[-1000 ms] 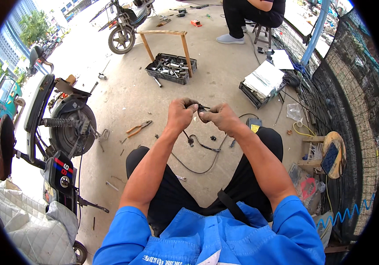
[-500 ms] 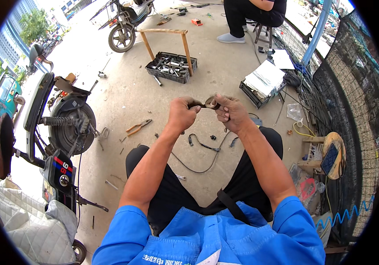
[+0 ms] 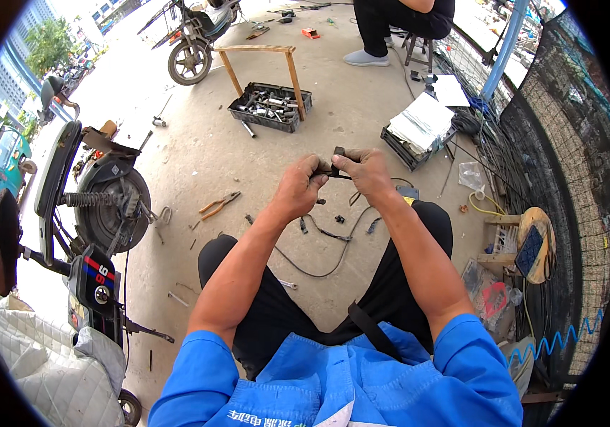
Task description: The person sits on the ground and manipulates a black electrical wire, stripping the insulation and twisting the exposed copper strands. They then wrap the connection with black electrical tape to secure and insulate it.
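Observation:
Out in front of my knees, both hands are raised close together. My right hand (image 3: 367,173) is closed on a small roll of black tape (image 3: 338,152), now seen edge-on. My left hand (image 3: 301,186) is closed beside it, pinching a thin black cable whose dark end (image 3: 321,201) pokes out below the fingers. A dark strip runs between the two hands; how it joins the cable is hidden by the fingers. Below them, a black cable with connectors (image 3: 333,235) lies on the concrete between my legs.
Orange-handled pliers (image 3: 219,204) lie to the left, near a partly stripped scooter (image 3: 98,206). Ahead stands a black crate of metal parts (image 3: 266,124) with a wooden handle. A paper-topped crate (image 3: 422,122), a wooden stool (image 3: 536,245) and a mesh fence (image 3: 561,156) line the right; a person sits beyond.
The tape roll has turned from showing its open ring to standing edge-on. Both hands have shifted slightly, and the view has moved a little to the right.

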{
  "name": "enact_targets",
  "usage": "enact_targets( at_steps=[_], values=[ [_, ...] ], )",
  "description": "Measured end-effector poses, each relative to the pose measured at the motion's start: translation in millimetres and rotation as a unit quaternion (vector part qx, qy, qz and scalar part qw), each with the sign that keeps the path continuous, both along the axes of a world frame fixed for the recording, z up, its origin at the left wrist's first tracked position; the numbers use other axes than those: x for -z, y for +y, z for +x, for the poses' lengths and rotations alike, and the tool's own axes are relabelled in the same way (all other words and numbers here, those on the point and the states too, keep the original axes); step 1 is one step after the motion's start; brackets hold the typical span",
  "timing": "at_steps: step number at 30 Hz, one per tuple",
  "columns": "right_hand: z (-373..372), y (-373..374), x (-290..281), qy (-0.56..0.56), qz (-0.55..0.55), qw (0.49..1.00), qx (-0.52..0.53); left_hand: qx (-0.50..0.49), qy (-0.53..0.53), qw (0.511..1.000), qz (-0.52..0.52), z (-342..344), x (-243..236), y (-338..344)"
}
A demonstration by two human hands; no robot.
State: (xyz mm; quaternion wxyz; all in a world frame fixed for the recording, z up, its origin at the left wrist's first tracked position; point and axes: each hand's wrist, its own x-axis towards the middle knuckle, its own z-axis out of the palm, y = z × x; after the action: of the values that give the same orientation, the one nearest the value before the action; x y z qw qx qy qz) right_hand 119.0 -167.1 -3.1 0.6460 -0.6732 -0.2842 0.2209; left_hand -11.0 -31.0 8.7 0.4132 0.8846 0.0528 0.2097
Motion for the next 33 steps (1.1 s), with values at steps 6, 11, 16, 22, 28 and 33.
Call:
enact_targets(
  at_steps=[6,11,16,22,28,33],
  values=[
    [8.6,0.2,8.0,-0.071,-0.141,0.987,0.016,0.001,-0.039,0.999,0.016,3.1,3.1,-1.2],
    [0.7,0.7,6.8,-0.124,-0.11,0.981,0.104,-0.011,-0.07,0.996,0.046,4.0,0.3,0.7],
    [-14.4,-9.5,-16.5,-0.067,-0.141,0.988,-0.014,-0.077,-0.035,0.996,-0.023,3.7,7.6,6.3],
    [-19.0,1.8,10.7,-0.05,-0.076,0.994,-0.063,-0.061,0.021,0.985,-0.161,2.5,-4.0,1.6],
    [-21.0,-2.5,-2.5,-0.018,-0.103,0.991,-0.086,-0.086,0.034,0.985,-0.149,2.7,4.2,8.1],
    [-25.4,-11.4,-26.1,0.082,-0.095,0.984,-0.124,-0.108,0.015,0.984,-0.138,4.7,8.5,13.0]
  ],
)
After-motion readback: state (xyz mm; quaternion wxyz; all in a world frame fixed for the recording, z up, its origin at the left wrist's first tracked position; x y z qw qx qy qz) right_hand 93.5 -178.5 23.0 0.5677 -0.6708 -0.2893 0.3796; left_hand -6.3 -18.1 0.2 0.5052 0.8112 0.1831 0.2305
